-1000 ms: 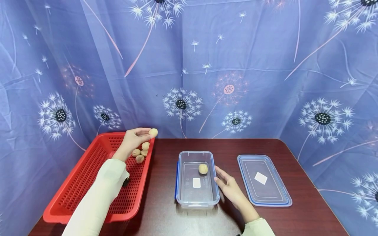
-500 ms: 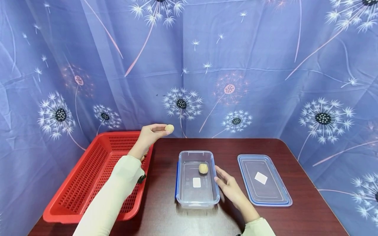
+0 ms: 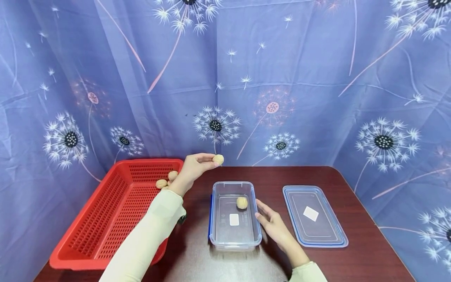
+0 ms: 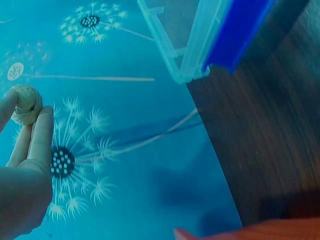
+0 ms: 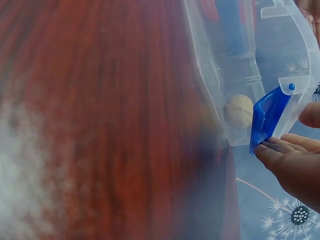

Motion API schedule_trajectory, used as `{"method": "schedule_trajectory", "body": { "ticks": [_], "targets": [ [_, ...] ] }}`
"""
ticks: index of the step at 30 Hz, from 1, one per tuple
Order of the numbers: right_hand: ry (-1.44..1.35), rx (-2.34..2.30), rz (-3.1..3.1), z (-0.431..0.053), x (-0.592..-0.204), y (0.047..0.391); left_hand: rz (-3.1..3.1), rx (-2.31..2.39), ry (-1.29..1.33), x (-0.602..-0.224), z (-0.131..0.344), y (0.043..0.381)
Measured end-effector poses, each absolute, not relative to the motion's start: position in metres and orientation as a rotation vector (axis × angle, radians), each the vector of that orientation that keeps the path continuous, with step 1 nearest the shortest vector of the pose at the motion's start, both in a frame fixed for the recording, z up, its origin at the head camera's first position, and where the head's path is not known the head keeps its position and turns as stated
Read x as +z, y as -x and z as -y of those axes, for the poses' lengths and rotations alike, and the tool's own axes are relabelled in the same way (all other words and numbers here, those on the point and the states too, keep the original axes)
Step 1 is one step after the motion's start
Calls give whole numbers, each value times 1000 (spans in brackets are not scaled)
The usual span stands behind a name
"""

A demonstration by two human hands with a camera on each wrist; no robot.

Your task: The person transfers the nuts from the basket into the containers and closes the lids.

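Observation:
My left hand (image 3: 193,171) pinches a walnut (image 3: 218,159) between thumb and fingertips, raised above the back of the table, just behind and left of the clear plastic container (image 3: 225,239). In the left wrist view the same walnut (image 4: 27,105) shows at the fingertips. Inside the container lies another walnut (image 3: 242,203), near its right wall. My right hand (image 3: 276,227) rests against the container's right side with fingers extended. The right wrist view has those fingertips touching the blue side latch (image 5: 269,117).
A red perforated basket (image 3: 105,219) stands at the left, with several walnuts (image 3: 161,183) in its far right corner, partly hidden by my left arm. The clear lid with blue edging (image 3: 317,219) lies flat on the table at the right. A patterned curtain (image 3: 246,51) hangs behind.
My left hand has carried the walnut from over the basket's far right corner rightward toward the container. My right hand stays at the container's side.

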State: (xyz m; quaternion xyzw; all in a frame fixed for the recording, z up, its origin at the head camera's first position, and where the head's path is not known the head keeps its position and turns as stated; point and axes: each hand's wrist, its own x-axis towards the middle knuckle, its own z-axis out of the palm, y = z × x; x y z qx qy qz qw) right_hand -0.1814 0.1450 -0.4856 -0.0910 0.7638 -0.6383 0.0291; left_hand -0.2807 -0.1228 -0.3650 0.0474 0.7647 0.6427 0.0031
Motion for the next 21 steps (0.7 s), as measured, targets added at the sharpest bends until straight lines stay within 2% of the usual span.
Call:
{"method": "schedule_trajectory", "body": {
  "ticks": [21],
  "targets": [
    [279, -1955, -2369, -145, -486, 181, -2338, 2000, -173, -394, 80, 267]
  ]
}}
